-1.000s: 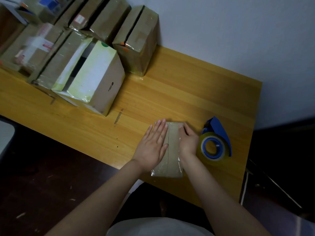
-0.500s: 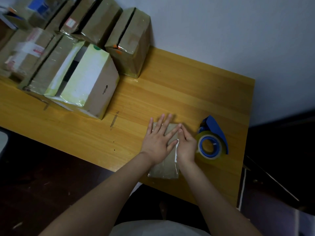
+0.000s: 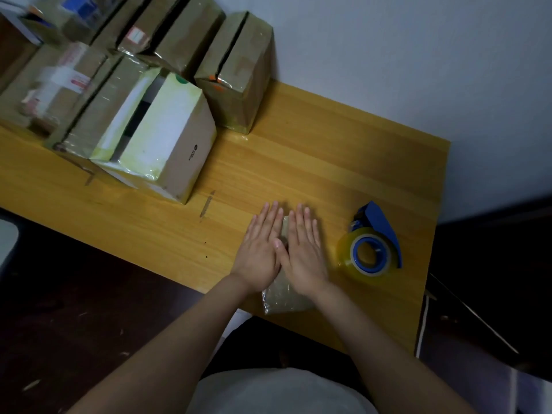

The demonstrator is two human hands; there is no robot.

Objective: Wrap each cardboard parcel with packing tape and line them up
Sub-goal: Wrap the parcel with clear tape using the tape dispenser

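The wooden worktop point(image 3: 328, 162) carries taped boxes point(image 3: 167, 135) at the far left. Near its front edge lie a flat parcel point(image 3: 283, 297) and a tape dispenser point(image 3: 369, 246).

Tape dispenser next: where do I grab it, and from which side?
Take the tape dispenser by its blue handle, which juts out on the far side of the roll. Come from the left with the right hand, which lies flat right beside it.

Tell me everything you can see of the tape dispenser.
The tape dispenser lies on its side on the wooden table, near its right edge. Its blue, plastic-looking frame holds a roll of clear, yellowish tape on a blue core. It sits to the right of the right hand, apart from it; only the table touches it.
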